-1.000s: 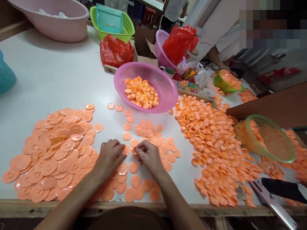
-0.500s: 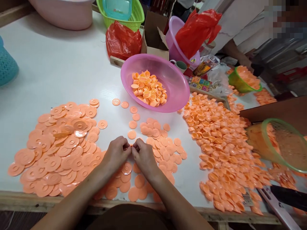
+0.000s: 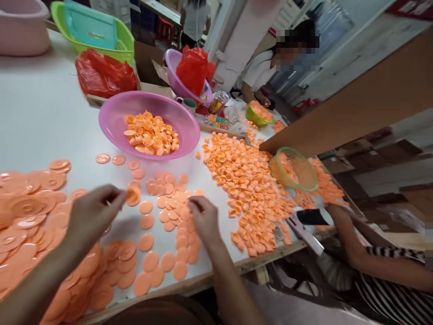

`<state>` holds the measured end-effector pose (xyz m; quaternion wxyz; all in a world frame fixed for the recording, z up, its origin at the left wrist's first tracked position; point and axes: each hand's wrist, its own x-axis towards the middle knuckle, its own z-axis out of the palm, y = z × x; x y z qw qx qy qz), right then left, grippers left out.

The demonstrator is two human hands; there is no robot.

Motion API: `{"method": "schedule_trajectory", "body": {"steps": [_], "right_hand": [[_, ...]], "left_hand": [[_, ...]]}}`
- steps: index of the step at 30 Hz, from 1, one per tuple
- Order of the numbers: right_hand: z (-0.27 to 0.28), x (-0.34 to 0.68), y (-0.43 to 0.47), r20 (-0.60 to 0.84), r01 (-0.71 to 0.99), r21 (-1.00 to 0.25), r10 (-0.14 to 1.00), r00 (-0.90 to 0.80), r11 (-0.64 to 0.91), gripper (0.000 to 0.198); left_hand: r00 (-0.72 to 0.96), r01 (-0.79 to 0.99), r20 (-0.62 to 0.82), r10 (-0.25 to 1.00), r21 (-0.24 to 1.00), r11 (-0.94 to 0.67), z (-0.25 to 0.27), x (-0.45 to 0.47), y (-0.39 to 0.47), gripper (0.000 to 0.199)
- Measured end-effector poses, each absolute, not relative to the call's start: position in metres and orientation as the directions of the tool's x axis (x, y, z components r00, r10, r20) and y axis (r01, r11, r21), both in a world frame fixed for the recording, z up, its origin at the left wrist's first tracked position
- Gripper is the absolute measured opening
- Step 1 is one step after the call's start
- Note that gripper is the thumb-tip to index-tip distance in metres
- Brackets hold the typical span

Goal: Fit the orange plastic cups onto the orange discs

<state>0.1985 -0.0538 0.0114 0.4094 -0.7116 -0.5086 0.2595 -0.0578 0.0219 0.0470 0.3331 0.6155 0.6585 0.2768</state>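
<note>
My left hand (image 3: 96,214) pinches an orange plastic disc (image 3: 133,196) at its fingertips, just above the white table. To the right, my right hand (image 3: 205,221) has its thumb and fingers closed together over a spread of small flat orange discs (image 3: 174,203). Whatever its fingertips may hold is hidden. Larger ringed orange discs (image 3: 25,207) lie heaped beside and under my left forearm. Beyond the hands, a pink basin (image 3: 189,131) holds a pile of small orange cups (image 3: 150,133). Many more orange cup-like pieces (image 3: 237,171) cover the table to the right.
A green-rimmed basket (image 3: 297,180) lies tipped on the right, near scissors (image 3: 306,232). Red bags (image 3: 104,74), a carton (image 3: 152,72) and a mug (image 3: 189,104) stand at the back. One person (image 3: 257,72) sits across; a striped sleeve (image 3: 392,275) shows at right.
My hands were together at the middle and are now apart, the left with a disc and the right over the small discs. The view has turned right, bringing two people into sight.
</note>
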Motion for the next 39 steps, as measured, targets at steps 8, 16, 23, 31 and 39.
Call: {"method": "schedule_trajectory", "body": {"steps": [8,16,23,31,39], "right_hand": [[-0.010,0.348,-0.111,0.141,0.748,-0.475,0.799,0.584,-0.463,0.032],[-0.004,0.255,-0.089,-0.080,0.493,-0.801,0.876,0.476,-0.341,0.021],[0.009,0.137,-0.053,-0.172,0.378,-0.905,0.981,0.092,-0.194,0.009],[-0.008,0.098,-0.018,-0.247,0.487,-0.839,0.967,0.058,-0.244,0.008],[-0.010,0.089,-0.007,-0.263,0.467,-0.842,0.962,0.080,-0.269,0.009]], "left_hand": [[0.121,0.611,0.217,0.969,0.752,-0.245,0.108,-0.042,0.088,0.022],[0.503,0.775,-0.207,0.839,0.538,-0.331,-0.006,-0.092,-0.050,0.022],[0.374,0.816,-0.110,0.921,0.511,-0.270,-0.015,-0.082,-0.022,0.027],[0.300,0.825,-0.087,0.950,0.523,-0.213,-0.017,-0.078,-0.024,0.018],[0.218,0.837,-0.027,0.976,0.520,-0.173,-0.023,-0.077,-0.015,0.014]]}}
